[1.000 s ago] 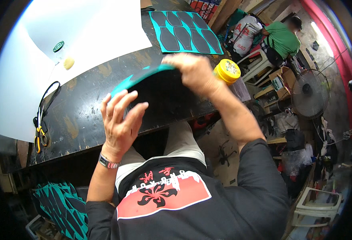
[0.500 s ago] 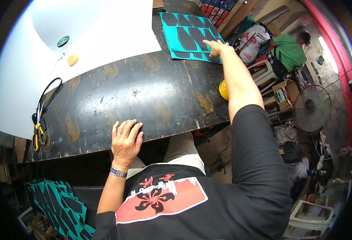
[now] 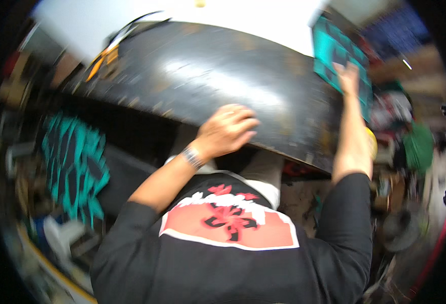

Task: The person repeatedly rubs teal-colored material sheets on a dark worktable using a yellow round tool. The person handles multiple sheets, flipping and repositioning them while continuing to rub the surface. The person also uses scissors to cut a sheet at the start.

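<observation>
My right hand [image 3: 348, 77] rests flat, fingers spread, on a stack of teal sheets printed with black shapes [image 3: 334, 53] at the far right of the dark worktable [image 3: 208, 86]. My left hand [image 3: 226, 130] lies palm down on the table's near edge, holding nothing, with a metal watch band on the wrist. The picture is motion-blurred.
More teal-and-black sheets [image 3: 76, 162] are piled low at my left, below the table. Yellow-handled scissors [image 3: 99, 61] lie at the table's far left beside a white sheet [image 3: 182, 15]. A yellow round object [image 3: 371, 142] shows behind my right arm. Clutter fills the right side.
A second ago both hands held a teal-and-black sheet; my right hand carried it to the stack at far right. My left hand dropped to the table edge. The view has swung left.
</observation>
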